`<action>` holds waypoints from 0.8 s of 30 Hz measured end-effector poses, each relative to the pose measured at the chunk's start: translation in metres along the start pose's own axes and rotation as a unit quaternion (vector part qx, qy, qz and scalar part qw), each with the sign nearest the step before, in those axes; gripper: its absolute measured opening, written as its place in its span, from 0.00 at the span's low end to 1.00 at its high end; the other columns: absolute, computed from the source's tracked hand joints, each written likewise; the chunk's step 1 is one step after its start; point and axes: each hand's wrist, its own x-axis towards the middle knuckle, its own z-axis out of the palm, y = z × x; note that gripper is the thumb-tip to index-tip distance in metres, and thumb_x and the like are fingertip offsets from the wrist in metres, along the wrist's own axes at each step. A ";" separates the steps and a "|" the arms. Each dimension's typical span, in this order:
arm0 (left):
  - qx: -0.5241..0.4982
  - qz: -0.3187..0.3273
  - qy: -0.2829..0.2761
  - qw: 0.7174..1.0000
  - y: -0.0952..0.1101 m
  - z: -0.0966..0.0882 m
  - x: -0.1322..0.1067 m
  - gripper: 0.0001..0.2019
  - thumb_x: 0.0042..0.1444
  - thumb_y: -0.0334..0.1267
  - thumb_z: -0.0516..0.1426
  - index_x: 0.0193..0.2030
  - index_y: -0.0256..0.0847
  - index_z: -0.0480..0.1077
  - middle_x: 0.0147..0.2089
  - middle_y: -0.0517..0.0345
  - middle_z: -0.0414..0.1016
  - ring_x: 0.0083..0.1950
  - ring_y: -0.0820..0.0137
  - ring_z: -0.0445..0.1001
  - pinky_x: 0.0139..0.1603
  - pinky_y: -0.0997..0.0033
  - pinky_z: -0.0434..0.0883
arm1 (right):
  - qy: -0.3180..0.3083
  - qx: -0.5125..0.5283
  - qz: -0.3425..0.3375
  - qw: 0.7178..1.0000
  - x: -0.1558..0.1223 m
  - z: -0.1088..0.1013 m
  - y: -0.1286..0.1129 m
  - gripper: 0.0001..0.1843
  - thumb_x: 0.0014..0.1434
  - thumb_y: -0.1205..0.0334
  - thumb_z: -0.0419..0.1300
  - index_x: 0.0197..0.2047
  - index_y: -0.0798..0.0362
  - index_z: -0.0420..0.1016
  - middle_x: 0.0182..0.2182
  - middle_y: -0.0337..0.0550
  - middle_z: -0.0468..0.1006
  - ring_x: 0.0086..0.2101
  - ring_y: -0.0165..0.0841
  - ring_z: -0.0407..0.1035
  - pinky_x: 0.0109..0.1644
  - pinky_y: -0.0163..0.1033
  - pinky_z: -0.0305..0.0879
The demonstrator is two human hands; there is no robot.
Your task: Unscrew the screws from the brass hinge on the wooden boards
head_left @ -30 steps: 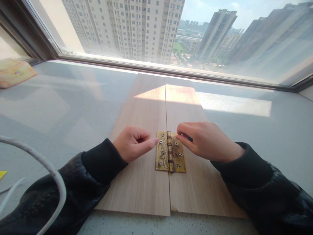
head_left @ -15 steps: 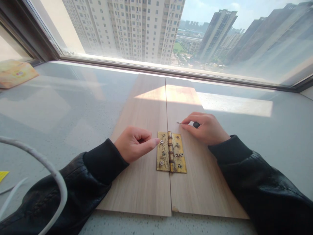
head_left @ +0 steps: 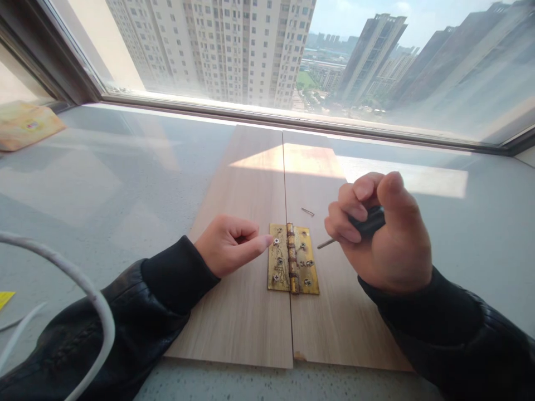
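Observation:
Two light wooden boards (head_left: 246, 312) lie side by side on the grey sill, joined by a brass hinge (head_left: 292, 266) with several screws in its leaves. My left hand (head_left: 228, 245) rests on the left board, fingers curled, forefinger pressing the hinge's left leaf. My right hand (head_left: 382, 234) is raised above the right board, closed on a small screwdriver (head_left: 359, 225) with a dark handle; its thin shaft points left toward the hinge. A loose screw (head_left: 308, 211) lies on the right board just beyond the hinge.
A wide window frame (head_left: 292, 117) runs along the back of the grey sill (head_left: 125, 178). A yellow-orange packet (head_left: 25, 125) lies at the far left. A white cable (head_left: 83, 289) loops over my left sleeve, and a yellow scrap (head_left: 4, 297) sits at the left edge.
My right hand set a screw down on the right board beyond the hinge, then lifted toward me with the screwdriver. My left hand stayed on the hinge.

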 end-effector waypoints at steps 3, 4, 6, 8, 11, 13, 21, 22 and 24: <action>0.001 -0.001 0.002 1.000 -0.001 0.001 -0.001 0.21 0.54 0.36 0.54 0.15 0.39 0.48 0.17 0.69 0.43 0.20 0.81 0.44 0.20 0.77 0.46 | -0.004 0.044 -0.049 0.998 -0.006 0.006 0.012 0.24 0.51 0.40 0.63 0.24 0.49 0.57 0.20 0.31 0.53 0.18 0.25 0.51 0.21 0.36 0.49; 0.001 -0.003 0.002 1.000 -0.001 0.001 -0.001 0.21 0.54 0.36 0.54 0.15 0.39 0.48 0.17 0.69 0.43 0.20 0.81 0.44 0.20 0.77 0.46 | -0.011 0.056 -0.061 0.997 -0.007 0.006 0.017 0.25 0.49 0.41 0.65 0.24 0.49 0.58 0.21 0.31 0.54 0.19 0.25 0.52 0.22 0.36 0.50; -0.001 -0.005 0.000 1.000 -0.001 0.001 -0.001 0.21 0.54 0.36 0.54 0.15 0.39 0.48 0.17 0.69 0.43 0.20 0.81 0.45 0.20 0.77 0.46 | -0.036 0.071 -0.075 0.994 -0.008 0.006 0.023 0.24 0.50 0.42 0.64 0.22 0.51 0.59 0.21 0.32 0.55 0.21 0.26 0.53 0.24 0.36 0.51; -0.005 -0.005 0.001 1.000 -0.001 0.001 -0.001 0.21 0.54 0.37 0.54 0.15 0.39 0.48 0.17 0.69 0.43 0.20 0.81 0.45 0.20 0.77 0.46 | -0.062 0.070 -0.073 0.993 -0.008 0.006 0.026 0.24 0.55 0.42 0.60 0.21 0.51 0.59 0.22 0.33 0.55 0.22 0.26 0.54 0.25 0.37 0.52; -0.007 -0.008 0.005 1.000 0.000 0.002 -0.001 0.21 0.54 0.37 0.54 0.15 0.38 0.49 0.17 0.69 0.43 0.20 0.82 0.45 0.20 0.77 0.46 | -0.072 0.053 -0.060 0.994 -0.008 0.007 0.026 0.22 0.62 0.46 0.52 0.22 0.51 0.60 0.22 0.34 0.55 0.23 0.28 0.56 0.26 0.38 0.53; -0.008 -0.014 0.006 1.000 0.001 0.002 -0.001 0.21 0.54 0.37 0.54 0.15 0.38 0.49 0.17 0.69 0.43 0.20 0.82 0.45 0.20 0.77 0.46 | -0.072 0.043 -0.051 0.995 -0.008 0.007 0.022 0.19 0.63 0.53 0.49 0.23 0.50 0.62 0.22 0.36 0.56 0.24 0.30 0.57 0.27 0.39 0.54; -0.009 -0.017 0.004 1.000 0.001 0.001 -0.001 0.21 0.54 0.38 0.54 0.15 0.38 0.48 0.18 0.69 0.43 0.20 0.81 0.45 0.20 0.76 0.46 | -0.102 0.050 -0.027 0.993 -0.008 0.003 0.015 0.06 0.50 0.66 0.48 0.26 0.50 0.63 0.22 0.39 0.60 0.25 0.32 0.57 0.29 0.40 0.54; -0.007 -0.016 0.004 1.000 0.001 0.001 -0.001 0.21 0.54 0.37 0.54 0.15 0.38 0.48 0.18 0.69 0.43 0.20 0.81 0.45 0.20 0.76 0.46 | -0.101 0.043 -0.024 0.994 -0.008 0.003 0.015 0.05 0.50 0.67 0.48 0.26 0.50 0.63 0.22 0.39 0.60 0.25 0.32 0.57 0.29 0.40 0.55; -0.006 -0.014 0.005 1.000 0.001 0.001 -0.001 0.21 0.54 0.37 0.54 0.15 0.38 0.48 0.18 0.69 0.43 0.20 0.81 0.44 0.20 0.77 0.46 | -0.100 0.027 -0.019 0.994 -0.008 0.003 0.015 0.04 0.49 0.67 0.49 0.27 0.50 0.63 0.22 0.38 0.60 0.25 0.32 0.57 0.29 0.40 0.55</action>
